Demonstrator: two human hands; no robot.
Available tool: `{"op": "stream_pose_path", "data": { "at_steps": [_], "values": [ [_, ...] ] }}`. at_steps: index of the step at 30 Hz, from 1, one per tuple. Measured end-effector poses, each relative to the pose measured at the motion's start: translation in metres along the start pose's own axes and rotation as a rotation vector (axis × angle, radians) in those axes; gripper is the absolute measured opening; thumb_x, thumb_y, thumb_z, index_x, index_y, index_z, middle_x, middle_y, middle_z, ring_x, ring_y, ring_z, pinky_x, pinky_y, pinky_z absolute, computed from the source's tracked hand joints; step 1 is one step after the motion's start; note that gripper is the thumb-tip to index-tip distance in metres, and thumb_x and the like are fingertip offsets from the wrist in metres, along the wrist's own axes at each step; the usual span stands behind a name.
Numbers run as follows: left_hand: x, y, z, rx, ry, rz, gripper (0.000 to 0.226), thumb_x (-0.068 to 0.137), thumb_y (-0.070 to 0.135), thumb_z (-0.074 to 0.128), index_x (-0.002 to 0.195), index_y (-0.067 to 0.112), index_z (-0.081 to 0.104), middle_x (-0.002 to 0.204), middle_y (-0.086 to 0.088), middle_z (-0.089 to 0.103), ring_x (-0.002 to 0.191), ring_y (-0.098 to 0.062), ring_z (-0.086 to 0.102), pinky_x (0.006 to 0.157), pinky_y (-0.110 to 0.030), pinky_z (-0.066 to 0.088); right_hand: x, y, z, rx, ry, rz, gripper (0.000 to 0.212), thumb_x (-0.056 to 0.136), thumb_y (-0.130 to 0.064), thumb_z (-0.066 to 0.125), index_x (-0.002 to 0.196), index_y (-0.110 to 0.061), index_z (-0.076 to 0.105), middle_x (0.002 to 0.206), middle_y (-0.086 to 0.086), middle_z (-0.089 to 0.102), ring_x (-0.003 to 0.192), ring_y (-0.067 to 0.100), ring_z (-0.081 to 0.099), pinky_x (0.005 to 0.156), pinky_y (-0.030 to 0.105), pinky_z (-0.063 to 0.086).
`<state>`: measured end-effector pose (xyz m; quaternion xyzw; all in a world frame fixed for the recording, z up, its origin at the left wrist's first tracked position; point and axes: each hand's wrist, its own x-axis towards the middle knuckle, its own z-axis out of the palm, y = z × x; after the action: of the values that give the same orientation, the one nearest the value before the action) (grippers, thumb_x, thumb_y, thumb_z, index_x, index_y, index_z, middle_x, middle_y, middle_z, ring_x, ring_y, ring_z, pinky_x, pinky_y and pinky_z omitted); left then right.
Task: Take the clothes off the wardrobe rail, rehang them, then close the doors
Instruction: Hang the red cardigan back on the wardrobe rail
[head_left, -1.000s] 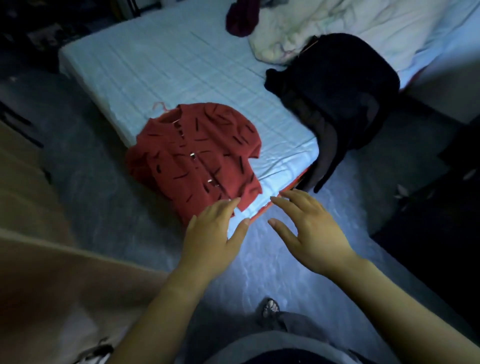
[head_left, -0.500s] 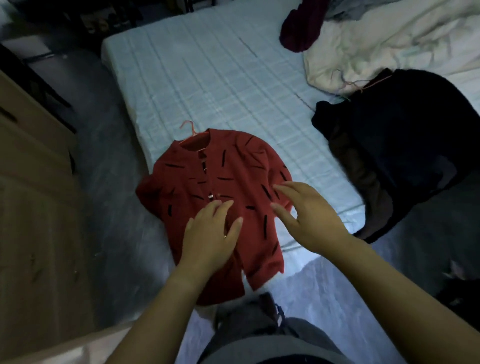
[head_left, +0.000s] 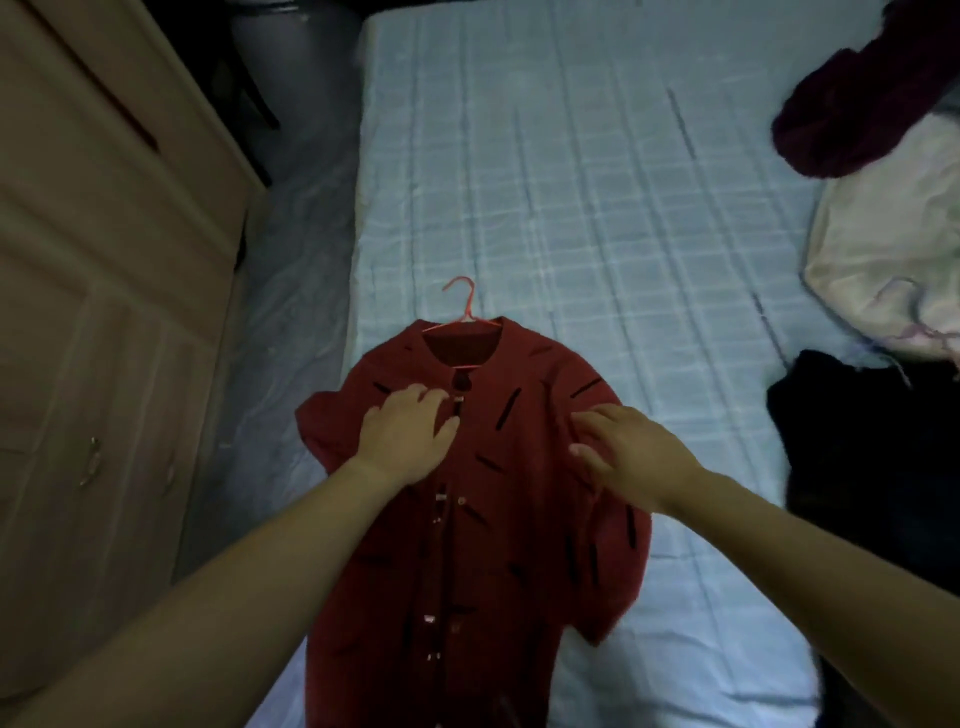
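A red shirt (head_left: 483, 525) with black dashes lies flat on the pale blue mattress (head_left: 571, 182), its left side hanging over the bed edge. A pink hanger (head_left: 464, 306) sits inside its collar, hook pointing away from me. My left hand (head_left: 408, 434) rests on the shirt's chest beside the button line, fingers spread. My right hand (head_left: 628, 449) touches the shirt's right shoulder area with fingers slightly bent; whether it pinches the cloth is unclear.
A beige wardrobe (head_left: 93, 291) with closed lower doors stands on the left across a narrow strip of floor (head_left: 280, 291). On the right of the bed lie a black garment (head_left: 862, 447), a cream blanket (head_left: 888, 260) and a maroon garment (head_left: 862, 109).
I have stepped closer and turned to face the bed. Both hands moved forward from above the shirt's hem onto its chest and shoulder.
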<state>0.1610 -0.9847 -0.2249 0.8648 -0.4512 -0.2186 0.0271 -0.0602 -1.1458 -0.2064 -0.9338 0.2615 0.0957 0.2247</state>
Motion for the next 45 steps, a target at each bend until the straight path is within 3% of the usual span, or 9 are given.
{"op": "stream_pose_path", "data": {
  "at_steps": [4, 10, 13, 18, 22, 28, 33, 37, 45],
  "values": [
    [0.052, -0.014, 0.015, 0.012, -0.030, -0.073, 0.042, 0.094, 0.043, 0.043, 0.130, 0.023, 0.049, 0.131, 0.000, 0.050, 0.119, -0.023, 0.048, 0.093, -0.039, 0.042, 0.086, 0.037, 0.017, 0.027, -0.100, -0.027, 0.048, 0.093, -0.041, 0.048, 0.135, -0.018, 0.046, 0.134, 0.005, 0.050, 0.122, 0.025, 0.045, 0.101, 0.035, 0.038],
    [0.144, -0.061, 0.036, -0.069, 0.033, -0.148, 0.058, 0.083, 0.050, 0.029, 0.121, 0.016, 0.057, 0.123, -0.005, 0.056, 0.113, -0.027, 0.053, 0.092, -0.044, 0.046, 0.194, 0.085, 0.051, 0.028, -0.149, 0.071, 0.045, 0.093, -0.036, 0.049, 0.133, -0.015, 0.046, 0.136, 0.008, 0.044, 0.125, 0.027, 0.039, 0.099, 0.040, 0.039],
    [0.185, -0.084, 0.048, -0.060, 0.067, -0.206, 0.048, 0.086, 0.040, 0.036, 0.118, 0.012, 0.058, 0.121, -0.008, 0.057, 0.110, -0.031, 0.053, 0.090, -0.044, 0.046, 0.230, 0.101, 0.065, 0.092, -0.125, 0.132, 0.045, 0.093, -0.034, 0.050, 0.133, -0.015, 0.045, 0.134, 0.008, 0.045, 0.121, 0.028, 0.042, 0.098, 0.041, 0.040],
    [0.235, -0.106, 0.068, -0.036, 0.115, -0.308, 0.039, 0.092, 0.030, 0.051, 0.128, 0.015, 0.053, 0.135, -0.007, 0.049, 0.125, -0.029, 0.042, 0.101, -0.054, 0.033, 0.270, 0.108, 0.091, 0.194, -0.082, 0.184, 0.052, 0.093, -0.033, 0.051, 0.140, -0.013, 0.037, 0.140, 0.008, 0.041, 0.126, 0.026, 0.041, 0.102, 0.039, 0.037],
    [0.244, -0.115, 0.094, -0.133, -0.008, -0.298, 0.047, 0.094, 0.030, 0.048, 0.136, 0.011, 0.044, 0.132, -0.016, 0.051, 0.119, -0.037, 0.047, 0.099, -0.052, 0.038, 0.282, 0.104, 0.109, 0.269, -0.069, 0.230, 0.052, 0.092, -0.035, 0.053, 0.137, -0.014, 0.040, 0.134, 0.011, 0.048, 0.120, 0.029, 0.047, 0.099, 0.040, 0.039],
    [0.220, -0.111, 0.078, -0.146, 0.094, -0.163, 0.038, 0.092, 0.042, 0.038, 0.110, 0.014, 0.057, 0.096, -0.012, 0.063, 0.090, -0.036, 0.057, 0.078, -0.044, 0.046, 0.261, 0.082, 0.107, 0.330, 0.058, 0.129, 0.036, 0.094, -0.038, 0.047, 0.126, -0.022, 0.053, 0.109, 0.004, 0.060, 0.101, 0.024, 0.056, 0.085, 0.034, 0.043],
    [0.150, -0.104, 0.035, -0.379, 0.198, -0.067, 0.040, 0.082, 0.054, 0.042, 0.101, 0.024, 0.060, 0.095, 0.010, 0.064, 0.089, -0.012, 0.061, 0.082, -0.033, 0.047, 0.200, 0.053, 0.063, 0.461, 0.236, 0.041, 0.040, 0.087, -0.047, 0.048, 0.118, -0.026, 0.062, 0.101, -0.007, 0.065, 0.092, 0.007, 0.059, 0.081, 0.011, 0.039],
    [0.085, -0.083, -0.005, -0.519, 0.295, -0.021, 0.015, 0.083, 0.034, 0.068, 0.095, 0.027, 0.062, 0.090, 0.024, 0.060, 0.088, 0.003, 0.055, 0.078, -0.004, 0.036, 0.135, 0.022, 0.028, 0.497, 0.340, 0.006, 0.038, 0.085, -0.047, 0.051, 0.119, -0.031, 0.062, 0.090, -0.011, 0.063, 0.086, 0.003, 0.059, 0.078, 0.011, 0.042],
    [-0.068, -0.045, -0.037, -0.670, 0.517, -0.034, 0.017, 0.078, 0.018, 0.073, 0.092, 0.023, 0.065, 0.090, 0.019, 0.063, 0.087, 0.001, 0.057, 0.078, -0.007, 0.040, -0.002, -0.048, -0.006, 0.309, 0.484, -0.088, 0.031, 0.087, -0.049, 0.047, 0.109, -0.034, 0.063, 0.080, -0.013, 0.056, 0.075, 0.003, 0.056, 0.069, 0.015, 0.042]
  ]
}}
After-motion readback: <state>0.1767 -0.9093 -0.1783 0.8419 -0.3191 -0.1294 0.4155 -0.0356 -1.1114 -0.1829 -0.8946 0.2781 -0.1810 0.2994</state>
